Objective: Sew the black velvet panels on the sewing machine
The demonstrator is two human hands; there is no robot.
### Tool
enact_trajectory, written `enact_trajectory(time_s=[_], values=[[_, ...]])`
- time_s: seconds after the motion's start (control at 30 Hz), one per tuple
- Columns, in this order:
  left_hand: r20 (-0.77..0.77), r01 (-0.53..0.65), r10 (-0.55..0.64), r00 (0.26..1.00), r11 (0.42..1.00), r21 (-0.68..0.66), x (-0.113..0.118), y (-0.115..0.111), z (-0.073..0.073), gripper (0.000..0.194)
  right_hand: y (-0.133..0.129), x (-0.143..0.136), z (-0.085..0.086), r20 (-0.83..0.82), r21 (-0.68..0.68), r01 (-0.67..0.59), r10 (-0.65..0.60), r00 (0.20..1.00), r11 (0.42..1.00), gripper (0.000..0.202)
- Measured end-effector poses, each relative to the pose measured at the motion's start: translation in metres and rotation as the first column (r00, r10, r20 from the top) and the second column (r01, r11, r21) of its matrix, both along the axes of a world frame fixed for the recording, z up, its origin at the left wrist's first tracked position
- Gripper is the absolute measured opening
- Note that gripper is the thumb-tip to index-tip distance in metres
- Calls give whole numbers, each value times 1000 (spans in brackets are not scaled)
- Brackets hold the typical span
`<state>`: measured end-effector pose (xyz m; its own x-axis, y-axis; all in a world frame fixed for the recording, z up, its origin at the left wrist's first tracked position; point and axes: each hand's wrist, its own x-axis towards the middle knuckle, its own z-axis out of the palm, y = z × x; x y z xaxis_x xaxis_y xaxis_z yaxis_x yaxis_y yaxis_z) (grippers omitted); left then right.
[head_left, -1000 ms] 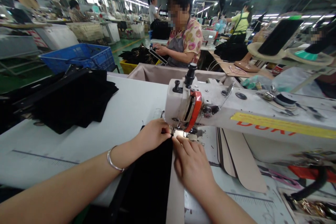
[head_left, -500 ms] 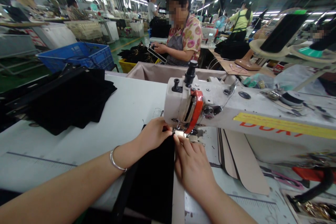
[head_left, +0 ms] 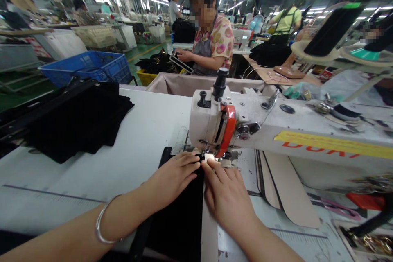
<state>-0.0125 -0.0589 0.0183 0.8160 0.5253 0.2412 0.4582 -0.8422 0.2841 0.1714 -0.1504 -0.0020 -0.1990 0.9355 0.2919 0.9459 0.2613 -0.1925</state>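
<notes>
A black fabric panel [head_left: 181,217] lies under the head of the sewing machine [head_left: 211,118], its right edge beside a beige strip [head_left: 208,233]. My left hand [head_left: 173,178] rests on the panel with outstretched fingers, the tips just left of the lit needle area. On the other side, my right hand [head_left: 227,192] lies flat over the beige strip and the panel's edge, its fingertips close to the presser foot. Neither hand is wrapped around anything. The needle itself is hidden behind the machine head and fingers.
Black fabric pieces [head_left: 80,118] are piled at the left of the white table [head_left: 147,118]. Beige panels [head_left: 294,192], purple-handled scissors [head_left: 337,208] and a tray of metal parts [head_left: 368,241] lie right. Beyond the machine, a co-worker [head_left: 211,37] holds a frame-like piece.
My left hand has drawn back slightly from the needle area and gone from a pinch to fingers laid out on the panel. My right hand stays nearly in place.
</notes>
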Motion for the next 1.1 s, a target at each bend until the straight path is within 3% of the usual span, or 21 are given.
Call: enact_trajectory(time_s=[0.3,0.7,0.8,0.97,1.1], values=[[-62,16,-3,998,978,206,5,-7,-8,22,1,-2,3,-21,4,3,-3,1000,1000,52],[-35,24,-19,999,987,159,5,0,-13,26,0,0,-1,-17,17,10,-10,1000,1000,51],[-72,55,-47,996,990,126,-4,-15,-3,32,-1,1,-2,-12,20,12,-12,1000,1000,51],[-161,232,-244,956,969,-90,-27,-53,32,47,1,2,-2,-8,26,9,-9,1000,1000,51],[-190,267,-293,937,952,-149,-35,-63,46,58,0,2,-3,1,31,16,-16,1000,999,52]])
